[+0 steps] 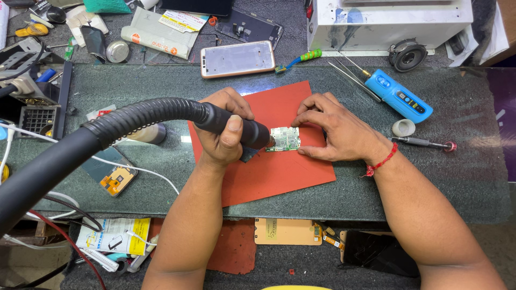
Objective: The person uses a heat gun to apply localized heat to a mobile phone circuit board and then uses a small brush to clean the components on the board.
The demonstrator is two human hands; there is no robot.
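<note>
We see a small green board in the middle of a red mat on the surface. Our left hand has its grip closed around a black hot-air wand, its tip at the board's 9 o'clock edge. Our right hand pins the board from 3 o'clock with loose fingertips, gripping nothing. The board is still whole, so the heating looks under way, not done. The wand tip hides that edge, and the tiny parts are too small to read.

A small green rectangular circuit board lies flat on a red mat. A black hot-air wand with ribbed hose points its nozzle at the board's left edge.
</note>
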